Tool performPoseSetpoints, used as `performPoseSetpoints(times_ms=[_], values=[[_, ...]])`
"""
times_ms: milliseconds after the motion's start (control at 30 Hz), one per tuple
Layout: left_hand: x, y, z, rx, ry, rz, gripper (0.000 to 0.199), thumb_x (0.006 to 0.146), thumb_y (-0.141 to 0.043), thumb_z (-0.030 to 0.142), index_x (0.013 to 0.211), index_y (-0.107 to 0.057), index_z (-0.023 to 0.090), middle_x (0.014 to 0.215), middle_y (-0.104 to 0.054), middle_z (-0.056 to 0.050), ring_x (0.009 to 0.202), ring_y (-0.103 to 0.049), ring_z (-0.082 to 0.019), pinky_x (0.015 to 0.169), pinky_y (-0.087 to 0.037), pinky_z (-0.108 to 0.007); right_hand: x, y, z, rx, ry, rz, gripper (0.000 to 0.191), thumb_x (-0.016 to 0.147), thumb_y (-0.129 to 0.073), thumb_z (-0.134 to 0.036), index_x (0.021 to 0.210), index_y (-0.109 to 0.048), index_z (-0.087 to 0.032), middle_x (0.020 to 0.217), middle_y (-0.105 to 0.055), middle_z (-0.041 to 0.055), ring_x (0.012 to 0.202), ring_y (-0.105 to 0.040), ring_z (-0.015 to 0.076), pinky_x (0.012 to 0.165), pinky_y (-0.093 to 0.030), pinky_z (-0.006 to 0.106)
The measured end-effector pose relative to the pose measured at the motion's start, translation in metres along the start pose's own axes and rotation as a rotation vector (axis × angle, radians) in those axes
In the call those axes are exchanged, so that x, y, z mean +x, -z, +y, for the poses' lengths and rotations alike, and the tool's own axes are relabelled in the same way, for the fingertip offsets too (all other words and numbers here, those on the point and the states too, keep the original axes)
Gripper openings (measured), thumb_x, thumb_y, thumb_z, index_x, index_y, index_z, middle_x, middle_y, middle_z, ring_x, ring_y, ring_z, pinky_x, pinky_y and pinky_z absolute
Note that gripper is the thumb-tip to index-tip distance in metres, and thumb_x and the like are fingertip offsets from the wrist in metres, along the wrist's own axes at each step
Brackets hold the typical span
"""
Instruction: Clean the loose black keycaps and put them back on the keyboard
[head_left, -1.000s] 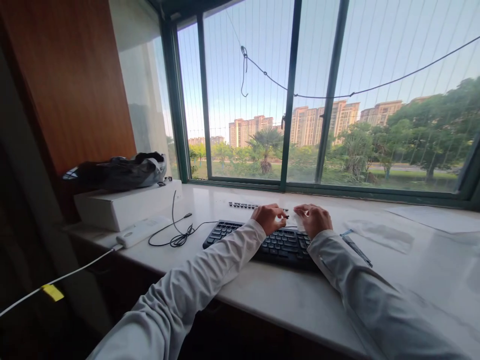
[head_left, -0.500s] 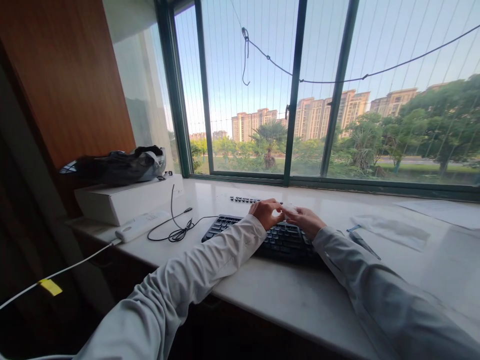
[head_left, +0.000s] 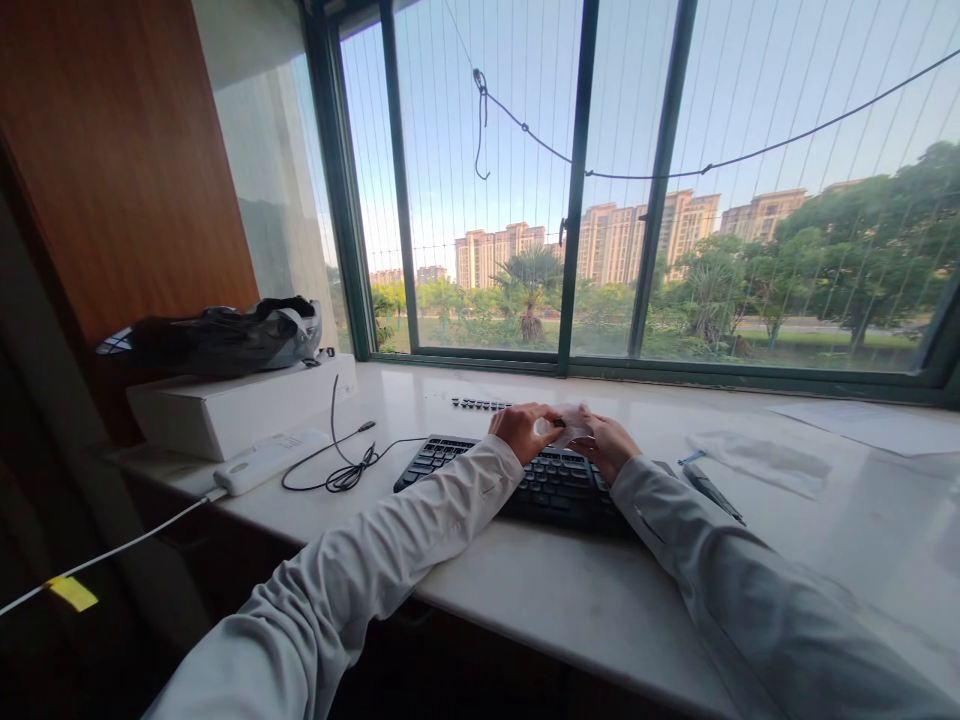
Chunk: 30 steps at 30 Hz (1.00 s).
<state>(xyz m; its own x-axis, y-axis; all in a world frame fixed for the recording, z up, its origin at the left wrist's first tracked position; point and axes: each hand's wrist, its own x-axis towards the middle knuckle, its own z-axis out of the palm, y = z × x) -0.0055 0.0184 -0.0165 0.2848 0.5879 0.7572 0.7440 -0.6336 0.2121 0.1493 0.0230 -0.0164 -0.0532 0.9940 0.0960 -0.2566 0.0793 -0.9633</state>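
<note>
Above a black keyboard (head_left: pixel 562 482), my two hands are close together. My left hand (head_left: pixel 523 430) is closed, its thumb and finger pinching a small dark piece, perhaps a key cap (head_left: pixel 558 423). A crumpled whitish, see-through wipe or film (head_left: pixel 576 421) is between the hands, and my right hand (head_left: pixel 609 446) has its fingers closed on it. Behind my left hand, a row of small black key caps (head_left: pixel 480 404) lies on the pale sill. My forearms cover parts of the keyboard.
On the left are a white box (head_left: pixel 225 405) with a dark bag (head_left: pixel 217 340), a white power strip (head_left: pixel 266 460) and a coiled black cable (head_left: pixel 351 474). To the right lie dark tweezers or a similar tool (head_left: pixel 712 492), a clear plastic bag (head_left: pixel 761 462) and papers (head_left: pixel 877 425).
The whitish material shows more between my hands, and the dark piece is now visible at my left fingertips. The whole view has shifted slightly.
</note>
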Motion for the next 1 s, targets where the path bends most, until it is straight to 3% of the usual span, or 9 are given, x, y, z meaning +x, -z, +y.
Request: performPoseSetpoints(times_ms=[100, 333, 433, 533, 700, 1000], values=[[0.000, 0.002, 0.002, -0.022, 0.010, 0.017, 0.025, 0.075, -0.064, 0.041, 0.096, -0.066, 0.026, 0.095, -0.070, 0.002, 0.087, -0.065, -0.015, 0.079, -0.048, -0.025, -0.005, -0.002, -0.007, 0.033, -0.067, 0.063, 0.029, 0.088, -0.045, -0.034, 0.093, -0.064, -0.013, 0.090, -0.070, 0.0093, 0.064, -0.062, 0.0147, 0.056, -0.052, 0.025], [0.000, 0.008, 0.008, -0.011, 0.040, 0.013, 0.036, 0.076, -0.062, 0.042, 0.110, -0.059, 0.030, 0.097, -0.071, 0.005, 0.090, -0.065, -0.016, 0.078, -0.048, -0.025, -0.004, -0.001, -0.007, 0.031, -0.086, -0.059, 0.050, 0.089, -0.031, -0.050, 0.102, -0.064, -0.015, 0.086, -0.070, 0.0107, 0.069, -0.064, 0.0185, 0.062, -0.052, 0.031], [0.000, 0.012, 0.010, 0.012, 0.049, 0.004, 0.037, 0.077, -0.061, 0.046, 0.110, -0.060, 0.029, 0.097, -0.071, 0.004, 0.090, -0.066, -0.017, 0.075, -0.048, -0.024, -0.002, 0.002, -0.004, -0.002, -0.048, -0.102, 0.031, 0.081, -0.054, -0.038, 0.102, -0.066, -0.017, 0.086, -0.070, 0.0079, 0.066, -0.063, 0.0161, 0.060, -0.050, 0.027], [-0.002, 0.013, 0.011, 0.029, 0.031, -0.007, 0.038, 0.077, -0.060, 0.045, 0.111, -0.059, 0.030, 0.097, -0.070, 0.004, 0.086, -0.066, -0.016, 0.072, -0.048, -0.023, -0.003, 0.003, -0.002, -0.029, -0.029, -0.168, 0.029, 0.069, -0.069, -0.024, 0.098, -0.068, -0.018, 0.090, -0.070, 0.0060, 0.069, -0.064, 0.0139, 0.063, -0.050, 0.024], [-0.003, 0.011, 0.009, 0.069, -0.008, -0.025, 0.038, 0.081, -0.057, 0.033, 0.119, -0.054, 0.034, 0.095, -0.071, 0.005, 0.084, -0.067, -0.015, 0.071, -0.048, -0.022, -0.004, 0.003, 0.000, -0.112, 0.045, -0.220, 0.027, 0.064, -0.075, -0.032, 0.085, -0.071, -0.015, 0.083, -0.071, 0.0081, 0.073, -0.066, 0.0178, 0.067, -0.052, 0.027], [-0.002, 0.011, 0.008, 0.043, -0.025, -0.063, 0.037, 0.083, -0.054, 0.039, 0.120, -0.052, 0.033, 0.098, -0.071, 0.005, 0.087, -0.067, -0.014, 0.074, -0.048, -0.021, 0.001, 0.005, 0.000, -0.232, 0.107, -0.222, 0.031, 0.060, -0.075, -0.042, 0.074, -0.071, -0.015, 0.074, -0.070, 0.0063, 0.071, -0.064, 0.0186, 0.064, -0.051, 0.027]])
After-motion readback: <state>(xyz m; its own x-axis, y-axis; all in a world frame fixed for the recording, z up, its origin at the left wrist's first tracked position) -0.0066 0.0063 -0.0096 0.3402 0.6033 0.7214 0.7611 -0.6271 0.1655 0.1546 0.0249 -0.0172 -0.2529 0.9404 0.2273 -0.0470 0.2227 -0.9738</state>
